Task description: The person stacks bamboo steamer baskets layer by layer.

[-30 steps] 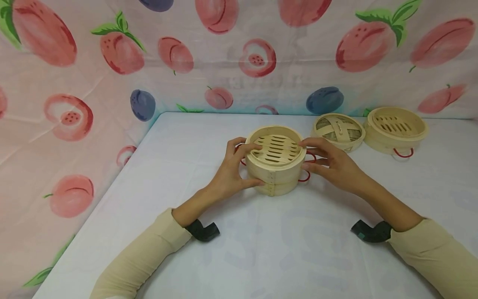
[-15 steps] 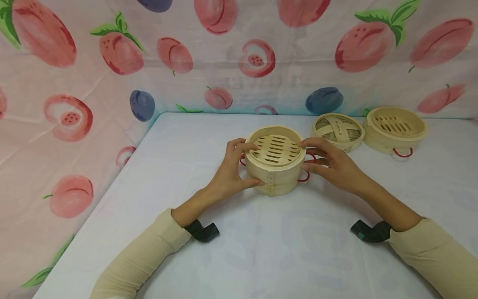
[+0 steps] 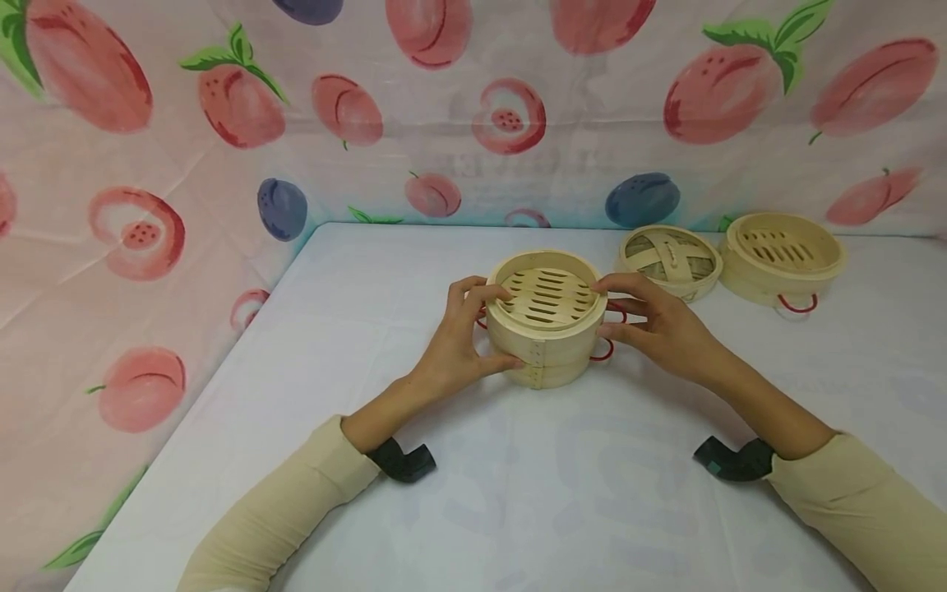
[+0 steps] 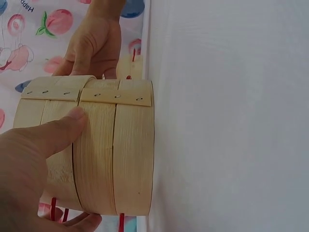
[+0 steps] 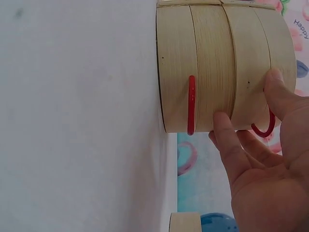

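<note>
Two small bamboo steamer baskets [image 3: 565,353] stand stacked on the white table, the upper one with its slatted floor showing in the head view. My left hand [image 3: 455,345] grips the stack's left side, thumb on the near wall around the seam between the tiers and a fingertip over the top rim. On the other side my right hand [image 3: 666,329] holds the upper basket, its index finger at the rim and its thumb on the wall. Red loop handles [image 5: 191,104] stick out from both tiers, near the fingers.
At the back right stand a woven bamboo lid [image 3: 673,259] and, right of it, a larger bamboo steamer basket [image 3: 769,279] with a red handle [image 3: 799,304]. A fruit-print cloth [image 3: 444,107] hangs behind and to the left of the white table [image 3: 533,493].
</note>
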`<state>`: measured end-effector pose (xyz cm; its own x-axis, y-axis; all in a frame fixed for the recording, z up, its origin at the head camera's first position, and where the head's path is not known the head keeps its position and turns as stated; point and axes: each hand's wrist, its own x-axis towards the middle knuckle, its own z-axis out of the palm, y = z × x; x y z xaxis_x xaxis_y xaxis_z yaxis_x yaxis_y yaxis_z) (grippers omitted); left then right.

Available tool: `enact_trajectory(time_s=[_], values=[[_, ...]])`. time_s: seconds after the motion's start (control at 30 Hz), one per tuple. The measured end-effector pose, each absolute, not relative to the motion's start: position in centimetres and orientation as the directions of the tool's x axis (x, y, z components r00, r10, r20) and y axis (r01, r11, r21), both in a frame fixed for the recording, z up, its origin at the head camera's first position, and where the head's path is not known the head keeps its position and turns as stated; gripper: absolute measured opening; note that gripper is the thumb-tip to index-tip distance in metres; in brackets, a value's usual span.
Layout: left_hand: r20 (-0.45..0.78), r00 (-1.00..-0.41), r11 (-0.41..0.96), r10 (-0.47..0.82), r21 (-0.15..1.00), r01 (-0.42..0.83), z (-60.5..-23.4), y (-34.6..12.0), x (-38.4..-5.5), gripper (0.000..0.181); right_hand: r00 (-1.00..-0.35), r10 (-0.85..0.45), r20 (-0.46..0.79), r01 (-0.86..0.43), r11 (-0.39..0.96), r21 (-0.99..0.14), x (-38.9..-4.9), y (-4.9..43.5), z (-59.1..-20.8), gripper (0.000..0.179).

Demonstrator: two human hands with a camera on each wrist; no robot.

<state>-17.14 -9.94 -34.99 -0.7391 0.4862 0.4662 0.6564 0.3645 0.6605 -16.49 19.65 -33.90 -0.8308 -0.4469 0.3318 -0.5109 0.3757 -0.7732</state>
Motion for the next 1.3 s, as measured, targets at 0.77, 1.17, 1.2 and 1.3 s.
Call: enact_trajectory(time_s=[0.77,1.17,1.2,1.3], values=[[0.491,-0.766,0.390,0.415,0.665,0.637,-34.8,-9.1,-16.3,0.074,-0.791,-0.449,0.414,-0.564,0.276,-0.778,-17.1,19.7,-34.6,0.054],[0.440,-0.806,0.519,0.395,0.617,0.591,-34.2,-9.7,-16.6,0.076,-0.813,-0.436,0.385,-0.538,0.311,-0.784,-17.0,19.5,-34.6,0.055],[0.442,-0.805,0.513,0.395,0.621,0.593,-34.2,-9.7,-16.7,0.074,-0.812,-0.437,0.388,-0.541,0.312,-0.781,-17.0,19.5,-34.6,0.055],[0.448,-0.797,0.468,0.405,0.648,0.602,-34.3,-9.9,-16.9,0.068,-0.810,-0.439,0.388,-0.543,0.315,-0.778,-17.0,19.6,-34.6,0.056]])
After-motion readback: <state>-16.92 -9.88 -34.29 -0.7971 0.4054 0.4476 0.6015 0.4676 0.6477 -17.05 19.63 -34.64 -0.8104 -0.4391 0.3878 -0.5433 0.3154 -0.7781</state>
